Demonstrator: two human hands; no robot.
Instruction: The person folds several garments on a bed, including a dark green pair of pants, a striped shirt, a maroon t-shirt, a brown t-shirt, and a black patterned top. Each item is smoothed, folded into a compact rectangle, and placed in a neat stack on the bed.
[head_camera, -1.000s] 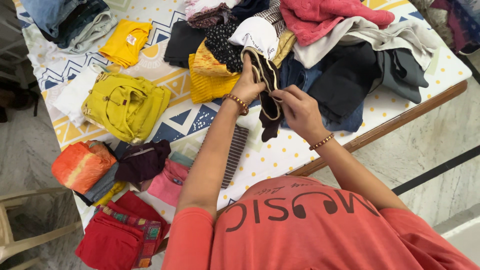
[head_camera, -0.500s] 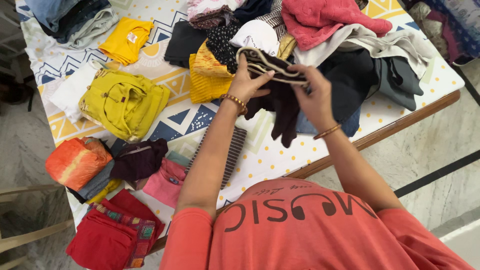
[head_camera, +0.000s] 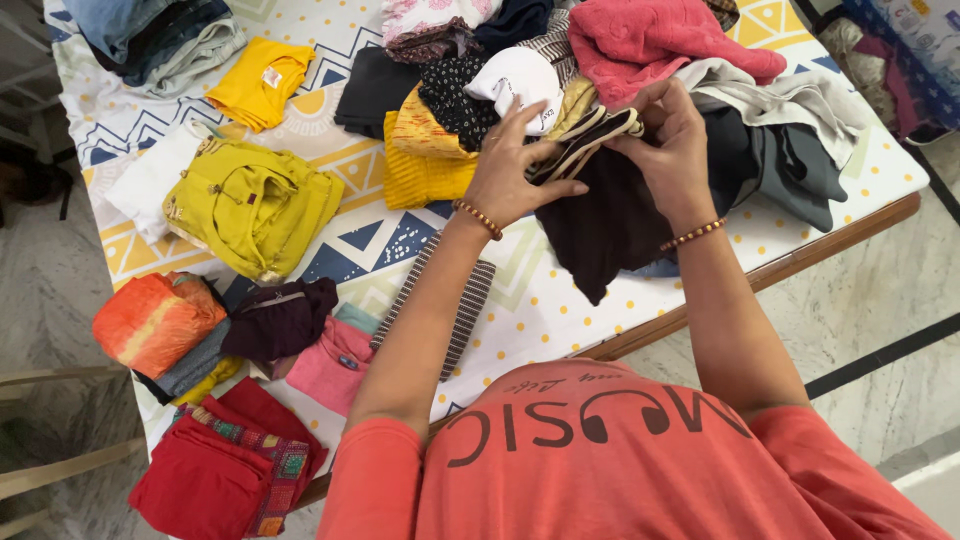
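I stand at a wooden-edged table (head_camera: 790, 262) spread with a white cloth of yellow dots and blue and yellow triangles, on a pale marble floor (head_camera: 880, 300) with a dark stripe. A small white tag sits on the folded yellow top (head_camera: 252, 82) at the far left, and folded piles line the left edge. My left hand (head_camera: 512, 170) and right hand (head_camera: 668, 150) both pinch the cream-striped band of a dark garment (head_camera: 600, 215), which hangs below them over the heap of loose clothes.
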